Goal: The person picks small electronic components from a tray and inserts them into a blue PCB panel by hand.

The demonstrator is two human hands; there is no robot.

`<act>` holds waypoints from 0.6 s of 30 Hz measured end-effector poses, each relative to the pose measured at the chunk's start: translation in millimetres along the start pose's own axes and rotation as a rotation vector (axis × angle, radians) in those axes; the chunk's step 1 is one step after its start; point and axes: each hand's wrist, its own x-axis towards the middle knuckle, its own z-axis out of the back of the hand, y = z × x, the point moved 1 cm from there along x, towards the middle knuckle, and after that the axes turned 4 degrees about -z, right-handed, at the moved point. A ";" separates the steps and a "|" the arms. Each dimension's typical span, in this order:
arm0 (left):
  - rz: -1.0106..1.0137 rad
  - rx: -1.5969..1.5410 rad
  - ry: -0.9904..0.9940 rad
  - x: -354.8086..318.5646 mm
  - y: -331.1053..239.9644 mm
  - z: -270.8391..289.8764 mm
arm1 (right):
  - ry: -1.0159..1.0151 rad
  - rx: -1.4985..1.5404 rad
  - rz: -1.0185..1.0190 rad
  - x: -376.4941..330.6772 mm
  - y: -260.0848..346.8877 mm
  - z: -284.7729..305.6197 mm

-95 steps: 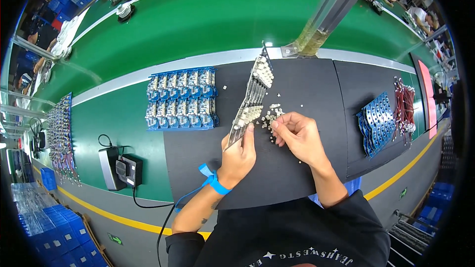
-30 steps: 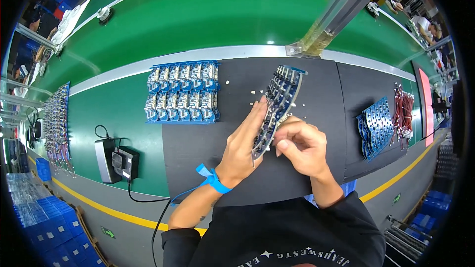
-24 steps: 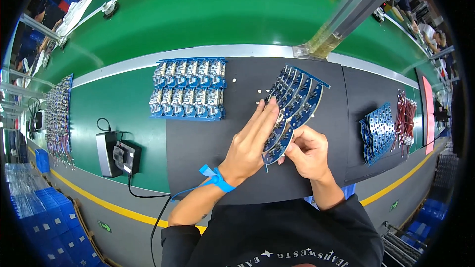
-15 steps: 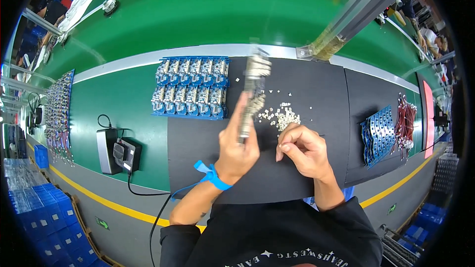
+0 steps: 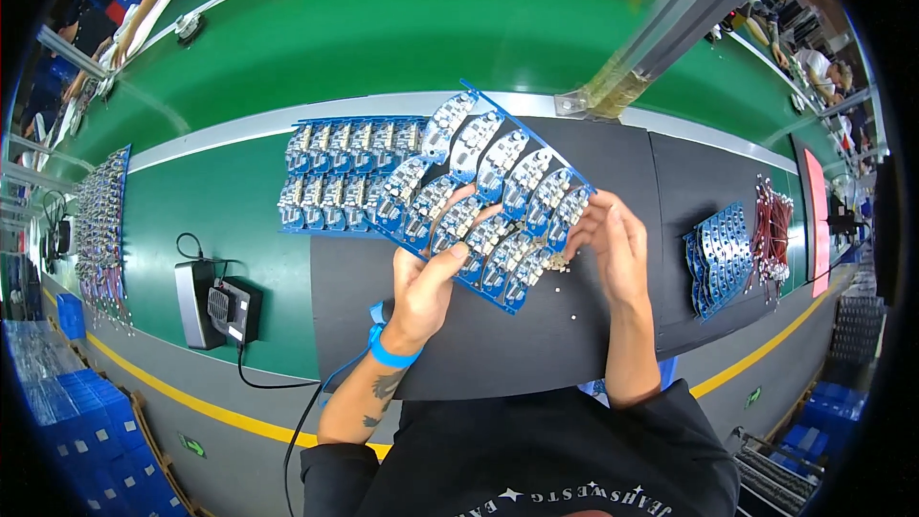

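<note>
A panel of blue circuit boards (image 5: 507, 206), set with white connectors and small parts, is tilted above the black mat. Its lower left edge is gripped by my left hand (image 5: 426, 292), thumb on top and fingers underneath, with a blue strap (image 5: 392, 349) around the wrist. My right hand (image 5: 617, 239) is at the panel's right corner, fingers apart and loosely curved; whether they touch its edge I cannot tell. Small white connectors (image 5: 559, 264) lie on the mat, mostly hidden beneath the panel. Another populated panel (image 5: 330, 172) rests behind it on the left.
Bare blue boards (image 5: 718, 263) and red wire bundles (image 5: 772, 235) lie on the right. A black device (image 5: 239, 311) with a cable is on the green table at left, beyond it more boards (image 5: 100, 230). A metal post (image 5: 670, 33) stands by the green belt (image 5: 402, 33).
The panel, edge-on and blurred before, has turned so its populated face shows. My right hand has moved from the connector pile to the panel's right corner, its fingers opening.
</note>
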 end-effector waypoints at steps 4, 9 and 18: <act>0.106 -0.049 0.013 0.3 2.4 1.1 | 0.051 -0.087 0.002 -2.1 -6.4 -0.2; 0.191 -0.148 0.005 -4.2 7.2 -3.6 | 0.122 0.037 -0.015 -6.5 -12.9 -7.4; -0.210 0.354 -0.028 -12.6 24.0 -11.9 | -0.136 -0.090 0.013 -7.6 -20.9 -9.8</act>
